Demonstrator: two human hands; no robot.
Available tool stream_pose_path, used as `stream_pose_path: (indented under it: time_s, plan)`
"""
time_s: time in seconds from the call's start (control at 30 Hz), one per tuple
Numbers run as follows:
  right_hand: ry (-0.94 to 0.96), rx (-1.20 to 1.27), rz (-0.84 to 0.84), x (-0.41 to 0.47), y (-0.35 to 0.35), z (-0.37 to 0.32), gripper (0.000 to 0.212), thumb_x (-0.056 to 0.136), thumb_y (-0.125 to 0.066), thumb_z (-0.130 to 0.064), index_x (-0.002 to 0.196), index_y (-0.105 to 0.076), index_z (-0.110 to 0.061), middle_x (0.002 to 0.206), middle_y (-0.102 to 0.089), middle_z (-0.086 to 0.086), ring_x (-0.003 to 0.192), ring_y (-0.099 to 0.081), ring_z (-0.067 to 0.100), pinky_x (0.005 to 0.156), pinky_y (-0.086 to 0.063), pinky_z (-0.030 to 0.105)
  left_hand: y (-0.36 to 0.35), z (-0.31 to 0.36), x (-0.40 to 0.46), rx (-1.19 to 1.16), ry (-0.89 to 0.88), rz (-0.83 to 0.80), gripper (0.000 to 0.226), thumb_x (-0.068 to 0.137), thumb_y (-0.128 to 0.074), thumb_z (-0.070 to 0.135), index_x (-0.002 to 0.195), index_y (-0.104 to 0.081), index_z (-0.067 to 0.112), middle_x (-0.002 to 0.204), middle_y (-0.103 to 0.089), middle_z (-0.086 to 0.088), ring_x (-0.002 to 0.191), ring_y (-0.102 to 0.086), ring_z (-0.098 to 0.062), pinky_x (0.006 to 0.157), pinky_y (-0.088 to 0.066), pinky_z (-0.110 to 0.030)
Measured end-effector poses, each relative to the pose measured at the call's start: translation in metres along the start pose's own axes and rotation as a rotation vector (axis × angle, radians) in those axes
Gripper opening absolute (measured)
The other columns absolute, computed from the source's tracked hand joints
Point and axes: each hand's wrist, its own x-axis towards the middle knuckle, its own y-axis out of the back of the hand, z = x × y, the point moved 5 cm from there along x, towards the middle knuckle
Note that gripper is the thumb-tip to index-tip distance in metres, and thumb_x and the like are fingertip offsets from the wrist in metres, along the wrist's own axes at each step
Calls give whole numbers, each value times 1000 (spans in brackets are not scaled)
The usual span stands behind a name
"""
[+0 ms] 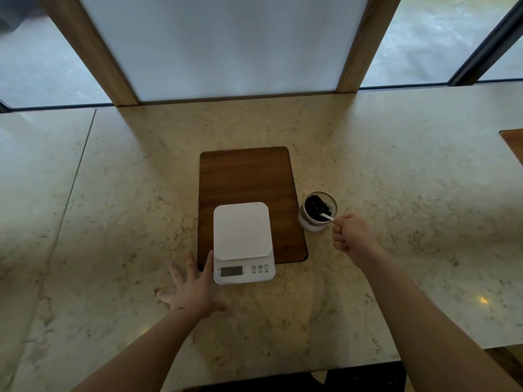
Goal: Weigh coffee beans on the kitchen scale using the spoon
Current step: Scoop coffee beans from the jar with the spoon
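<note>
A white kitchen scale (242, 239) sits on the near end of a dark wooden board (246, 176); its platform is bare and its display looks blank. To the right of the board stands a small glass jar (318, 212) holding dark coffee beans (315, 206). My right hand (353, 234) is closed on the handle of a white spoon (327, 217), whose bowl end dips into the beans. My left hand (195, 287) lies flat on the counter with fingers spread, its fingertips touching the scale's left side.
The marble counter (113, 222) runs wide to both sides. A wood-framed frosted panel (226, 46) stands at the back. Another wooden board's corner (513, 144) shows at the right edge. The counter's near edge (283, 377) is close below my arms.
</note>
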Motion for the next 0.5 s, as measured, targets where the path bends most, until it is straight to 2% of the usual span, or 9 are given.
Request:
stream_pose_path:
  time_s: [0.13,0.2,0.27,0.37,0.5]
  plan:
    - [8,27,1,-4,0,1,16,105,-43,-6,90,-43,-13,63,-45,4,39,-36,10,34,-27,23,0,0,1,0,4,1,156,47,-77,87,139,44,51,158,46,-3,141,42,-47,106,-7,-87]
    - [146,-206,65,-10,1,-6,16,104,-45,-11,88,-46,-13,70,-52,6,53,-44,17,44,-34,29,-1,-1,1,-3,5,0,156,46,-76,88,137,46,52,158,46,-2,140,42,-47,106,-6,-87]
    - [412,-545,183,-20,3,-18,19,104,-45,-14,85,-47,-16,74,-55,4,63,-47,20,53,-35,32,-1,-1,2,-4,6,0,156,45,-75,89,135,47,53,157,47,-2,140,43,-47,105,-6,-87]
    - [689,-797,262,-36,2,-28,20,105,-42,-15,86,-41,-17,61,-52,3,49,-42,18,45,-29,31,-2,-3,5,-11,0,4,157,44,-75,90,135,47,54,153,52,0,139,44,-47,104,-7,-88]
    - [718,-932,332,-39,4,-29,19,105,-39,-11,88,-35,-17,56,-48,4,41,-38,20,42,-23,28,-3,-4,4,-10,-3,0,156,44,-75,90,133,48,55,148,54,1,140,44,-47,104,-7,-88]
